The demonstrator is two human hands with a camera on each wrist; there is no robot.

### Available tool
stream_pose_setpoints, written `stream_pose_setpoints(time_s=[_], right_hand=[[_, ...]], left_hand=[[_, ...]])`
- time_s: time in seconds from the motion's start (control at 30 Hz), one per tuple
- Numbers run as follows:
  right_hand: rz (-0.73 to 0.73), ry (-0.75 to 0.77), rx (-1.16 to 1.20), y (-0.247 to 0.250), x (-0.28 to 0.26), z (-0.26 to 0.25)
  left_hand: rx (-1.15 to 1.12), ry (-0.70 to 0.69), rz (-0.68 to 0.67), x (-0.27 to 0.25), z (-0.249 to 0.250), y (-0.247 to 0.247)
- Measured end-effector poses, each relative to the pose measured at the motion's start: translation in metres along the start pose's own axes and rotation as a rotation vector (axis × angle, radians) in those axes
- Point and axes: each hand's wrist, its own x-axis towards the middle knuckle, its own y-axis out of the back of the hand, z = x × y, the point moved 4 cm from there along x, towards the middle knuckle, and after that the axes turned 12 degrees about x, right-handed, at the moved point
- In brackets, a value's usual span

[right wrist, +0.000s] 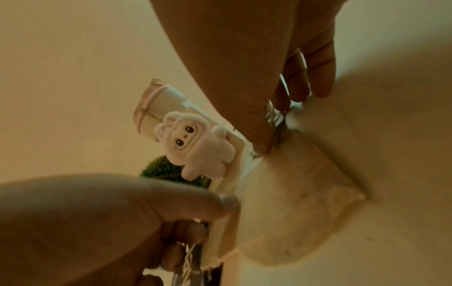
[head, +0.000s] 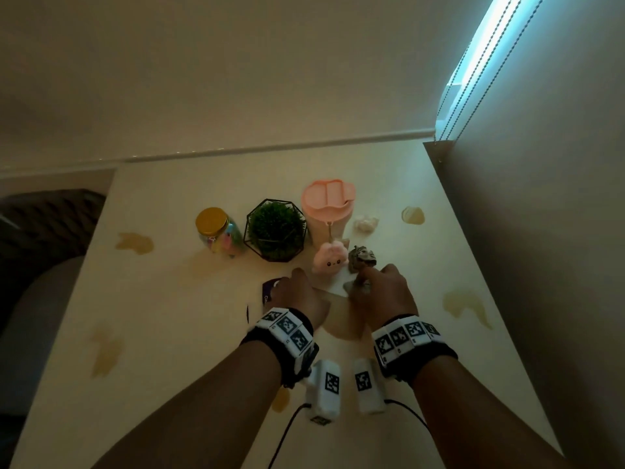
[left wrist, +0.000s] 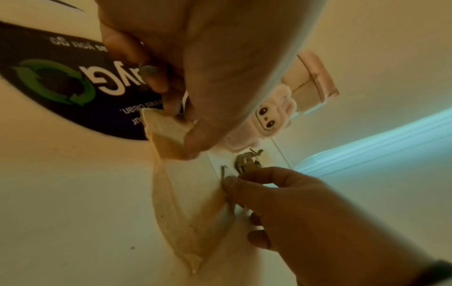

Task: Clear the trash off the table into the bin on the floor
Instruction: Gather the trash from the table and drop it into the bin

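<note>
A tan, stained paper sheet (left wrist: 190, 222) lies flat on the cream table (head: 169, 299) between my hands. My left hand (left wrist: 181, 123) pinches one corner of it and lifts that corner; its other fingers curl over a dark purple packet (left wrist: 61, 77) with a green recycling mark. My right hand (left wrist: 237, 176) pinches thin grey-brown scraps (left wrist: 223, 170) at the sheet's far edge, seen close in the right wrist view (right wrist: 276, 120). A crumpled grey wrapper (head: 362, 258) sits just beyond its fingertips, and a crumpled white tissue (head: 365, 223) lies farther back. No bin is in view.
A pink cup (head: 326, 204) with a pink plush charm (head: 329, 262) stands right behind my hands, beside a green plant (head: 275, 230) in a wire frame and a gold-lidded jar (head: 218, 233). A white card (head: 338, 282) lies under the scraps. Yellow-brown stains (head: 466, 304) dot the table.
</note>
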Motion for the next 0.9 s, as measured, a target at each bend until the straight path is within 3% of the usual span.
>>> stream_pose_setpoints(time_s=[0.17,0.33,0.6,0.7,0.8,0.9], right_hand=[[-0.026,-0.069,-0.011,-0.004,0.001,0.012],[-0.067,-0.17,0.136,0.006,0.004,0.013],[-0.124,-0.167,-0.066,0.013,0.011,0.018],[-0.091,-0.104,-0.02,0.021,0.01,0.016],[-0.023,-0.022,0.235,0.037,0.007,0.006],[-0.069,0.055,0.358,0.043,0.013,-0.01]], left_hand=[[0.112,0.023,0.041,-0.015,0.011,0.002],[0.065,0.036,-0.068,-0.009,0.013,0.0],[0.067,0.02,-0.061,-0.014,0.011,0.0],[0.162,-0.055,0.005,-0.023,0.009,0.003],[0.338,-0.251,0.061,-0.034,0.012,-0.001],[0.451,-0.4,0.077,-0.044,0.02,-0.008]])
